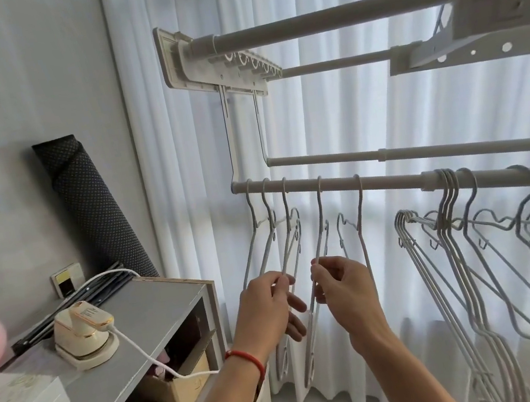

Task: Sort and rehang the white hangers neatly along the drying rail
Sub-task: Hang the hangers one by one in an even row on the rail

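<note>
Currently both hands apart, each pinching a white hanger on the drying rail (391, 183): left hand (269, 307) on third hanger (289, 248), right hand (346, 292) on fourth hanger (320, 237). Bunched hangers (447, 208) sit right.

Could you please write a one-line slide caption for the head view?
Both hands, left and right, pinch white hangers spaced along the drying rail.
</note>
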A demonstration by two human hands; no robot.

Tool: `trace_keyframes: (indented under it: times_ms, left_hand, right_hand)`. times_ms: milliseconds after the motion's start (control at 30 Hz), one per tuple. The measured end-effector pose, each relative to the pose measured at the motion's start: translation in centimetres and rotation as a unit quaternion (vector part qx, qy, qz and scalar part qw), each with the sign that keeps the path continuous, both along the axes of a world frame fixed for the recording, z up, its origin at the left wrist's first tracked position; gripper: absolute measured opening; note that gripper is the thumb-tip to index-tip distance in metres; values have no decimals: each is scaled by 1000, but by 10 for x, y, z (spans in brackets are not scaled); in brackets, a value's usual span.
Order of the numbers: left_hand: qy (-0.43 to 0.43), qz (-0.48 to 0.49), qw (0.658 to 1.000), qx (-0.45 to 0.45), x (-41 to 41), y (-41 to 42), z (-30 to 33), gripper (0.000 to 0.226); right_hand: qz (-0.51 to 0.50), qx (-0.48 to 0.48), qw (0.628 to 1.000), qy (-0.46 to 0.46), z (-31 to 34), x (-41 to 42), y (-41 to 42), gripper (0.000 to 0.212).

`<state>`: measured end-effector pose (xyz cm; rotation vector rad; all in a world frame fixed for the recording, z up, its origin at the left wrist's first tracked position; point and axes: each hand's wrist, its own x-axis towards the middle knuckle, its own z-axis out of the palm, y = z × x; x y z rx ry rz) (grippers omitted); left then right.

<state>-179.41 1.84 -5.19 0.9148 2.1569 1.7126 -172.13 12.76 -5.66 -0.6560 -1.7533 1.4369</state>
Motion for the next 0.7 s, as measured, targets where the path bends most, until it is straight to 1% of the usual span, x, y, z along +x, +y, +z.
trace_keyframes:
  times_ms: [167, 400, 700]
  left_hand:
    - [13, 3, 1000, -17, -4, 0, -1, 24]
    - [99, 41, 994, -36, -11, 2, -2, 35]
    - [112, 58, 992, -29, -19, 2, -6, 34]
  right_hand:
    - [7, -20, 1000, 21, 0, 2, 1, 10]
    - [25, -17, 999, 18, 5, -6, 0, 10]
    - [39, -10, 999, -5, 4, -19, -6, 10]
